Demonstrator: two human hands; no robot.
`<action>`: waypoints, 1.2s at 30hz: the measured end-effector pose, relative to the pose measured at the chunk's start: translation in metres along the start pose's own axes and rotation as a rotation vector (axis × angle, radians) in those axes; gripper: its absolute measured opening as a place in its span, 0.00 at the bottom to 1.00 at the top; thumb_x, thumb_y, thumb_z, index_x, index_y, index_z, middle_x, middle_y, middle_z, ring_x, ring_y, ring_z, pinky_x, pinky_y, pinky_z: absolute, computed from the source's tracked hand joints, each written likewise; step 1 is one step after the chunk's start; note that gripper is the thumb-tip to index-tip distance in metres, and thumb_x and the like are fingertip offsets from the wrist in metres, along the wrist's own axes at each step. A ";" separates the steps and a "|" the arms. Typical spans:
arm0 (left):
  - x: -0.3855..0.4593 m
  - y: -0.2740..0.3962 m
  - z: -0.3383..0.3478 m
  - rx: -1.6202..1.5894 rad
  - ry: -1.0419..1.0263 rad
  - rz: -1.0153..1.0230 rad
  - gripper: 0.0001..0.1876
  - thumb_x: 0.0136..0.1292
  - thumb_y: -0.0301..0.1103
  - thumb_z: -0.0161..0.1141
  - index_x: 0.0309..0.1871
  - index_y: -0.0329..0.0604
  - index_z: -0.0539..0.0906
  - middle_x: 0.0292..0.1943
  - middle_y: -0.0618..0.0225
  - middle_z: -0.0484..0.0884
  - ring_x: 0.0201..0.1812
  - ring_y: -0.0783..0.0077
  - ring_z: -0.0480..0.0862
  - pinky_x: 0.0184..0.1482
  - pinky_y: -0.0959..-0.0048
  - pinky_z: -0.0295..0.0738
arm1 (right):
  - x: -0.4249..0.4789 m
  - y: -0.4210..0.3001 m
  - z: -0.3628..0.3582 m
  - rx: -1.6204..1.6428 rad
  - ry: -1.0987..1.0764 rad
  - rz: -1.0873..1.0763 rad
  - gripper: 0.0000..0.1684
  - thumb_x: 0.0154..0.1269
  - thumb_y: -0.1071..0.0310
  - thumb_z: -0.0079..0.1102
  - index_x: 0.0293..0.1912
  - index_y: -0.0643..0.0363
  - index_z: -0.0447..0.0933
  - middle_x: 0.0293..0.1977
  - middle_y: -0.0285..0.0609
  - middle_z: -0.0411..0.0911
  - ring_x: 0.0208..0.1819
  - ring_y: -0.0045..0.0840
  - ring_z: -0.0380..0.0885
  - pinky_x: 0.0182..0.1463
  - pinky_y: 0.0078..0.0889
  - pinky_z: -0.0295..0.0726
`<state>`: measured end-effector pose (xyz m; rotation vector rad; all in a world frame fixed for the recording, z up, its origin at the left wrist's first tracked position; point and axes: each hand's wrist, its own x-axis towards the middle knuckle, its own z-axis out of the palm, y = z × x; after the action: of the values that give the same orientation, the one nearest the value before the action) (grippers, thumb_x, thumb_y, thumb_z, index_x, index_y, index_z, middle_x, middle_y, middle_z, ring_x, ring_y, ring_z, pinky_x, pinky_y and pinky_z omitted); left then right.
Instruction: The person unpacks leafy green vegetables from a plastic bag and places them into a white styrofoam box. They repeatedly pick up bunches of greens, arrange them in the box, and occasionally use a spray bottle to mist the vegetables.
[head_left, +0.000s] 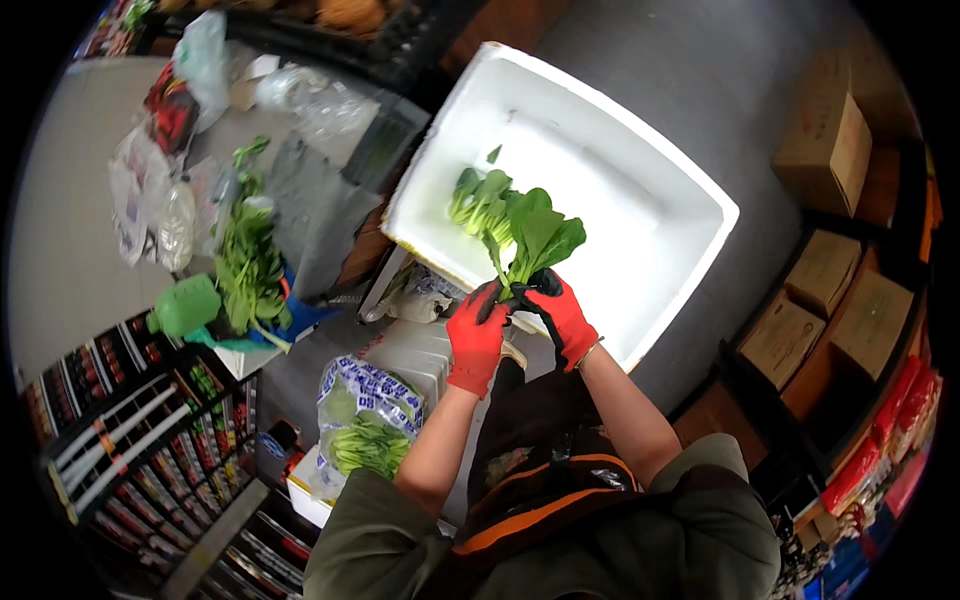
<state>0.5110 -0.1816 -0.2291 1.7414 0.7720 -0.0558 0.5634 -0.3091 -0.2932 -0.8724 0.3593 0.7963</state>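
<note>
Both my hands wear red work gloves with black palms and fingers. My left hand (478, 326) and my right hand (559, 311) meet at the stem end of a leafy green bunch, which looks like choy sum (536, 232). The fingers of both pinch its base, and its leaves fan out away from me. I hold it over the near side of a large white foam box (637, 127). Inside the box, more small greens (484, 199) lie against the left wall, and a loose leaf (494, 154) rests just beyond them.
At lower left, a printed plastic bag holds more greens (367, 442). A heap of leafy stalks (251, 262) lies by a green plastic jug (187, 306) and a clear bottle (177, 225). Cardboard boxes (780, 341) fill shelving on the right; a packed product rack (150, 465) stands lower left.
</note>
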 end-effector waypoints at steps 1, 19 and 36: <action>-0.007 0.001 -0.011 -0.003 0.033 0.037 0.20 0.56 0.23 0.59 0.54 0.32 0.78 0.43 0.60 0.82 0.32 0.77 0.81 0.34 0.76 0.77 | -0.004 0.002 0.010 -0.067 -0.022 0.018 0.19 0.61 0.75 0.57 0.52 0.65 0.72 0.43 0.39 0.77 0.44 0.21 0.76 0.48 0.25 0.77; -0.017 0.041 -0.280 0.116 0.712 0.391 0.17 0.66 0.34 0.55 0.52 0.31 0.76 0.47 0.49 0.81 0.47 0.58 0.80 0.51 0.67 0.71 | -0.046 0.030 0.148 -0.072 -0.378 0.086 0.18 0.65 0.68 0.54 0.53 0.64 0.71 0.44 0.39 0.77 0.46 0.23 0.76 0.52 0.25 0.74; -0.100 -0.030 -0.242 0.827 0.480 0.318 0.33 0.56 0.37 0.64 0.65 0.39 0.67 0.66 0.39 0.60 0.65 0.40 0.61 0.66 0.53 0.55 | -0.017 -0.005 0.037 0.250 -0.502 0.193 0.37 0.64 0.66 0.57 0.68 0.66 0.54 0.58 0.50 0.70 0.58 0.34 0.72 0.63 0.34 0.69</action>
<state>0.3334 -0.0118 -0.1329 2.7090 0.8647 0.3113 0.5550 -0.2900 -0.2582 -0.3860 0.0936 1.0899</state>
